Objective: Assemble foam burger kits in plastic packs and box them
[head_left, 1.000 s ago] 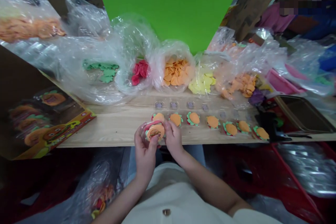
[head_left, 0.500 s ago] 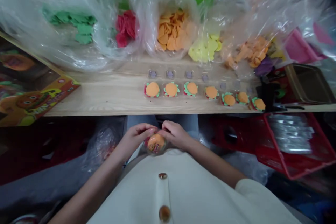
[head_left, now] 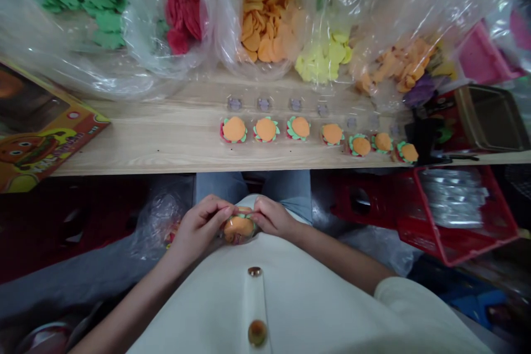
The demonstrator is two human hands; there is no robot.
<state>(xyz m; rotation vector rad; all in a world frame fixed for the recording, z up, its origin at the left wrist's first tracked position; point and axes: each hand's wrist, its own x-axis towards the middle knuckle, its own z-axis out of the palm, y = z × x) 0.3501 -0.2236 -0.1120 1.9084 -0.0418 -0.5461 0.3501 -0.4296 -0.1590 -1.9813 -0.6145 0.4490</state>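
Note:
Close to my body, below the table edge, a toy burger in a clear plastic case (head_left: 239, 228) is held between both hands. My left hand (head_left: 206, 220) pinches its left upper side with thumb and forefinger. From the other side, my right hand (head_left: 271, 217) grips it with curled fingers. The orange bun faces up, and a bit of green shows near the fingertips. Dark print marks the case's lower part. On the table in front, a row of similar toy burgers (head_left: 266, 129) lies in clear cases with small grey pieces (head_left: 264, 103) behind them.
Plastic bags along the back hold green pieces (head_left: 108, 27), red pieces (head_left: 185, 19), orange discs (head_left: 267, 25) and yellow pieces (head_left: 327, 58). A printed box (head_left: 50, 133) stands at the left. Right of my lap is a red crate (head_left: 450, 251) with clear plastic packs.
The held burger has tilted, so its bun and print face more toward me and green shows at its far side. My view has shifted slightly.

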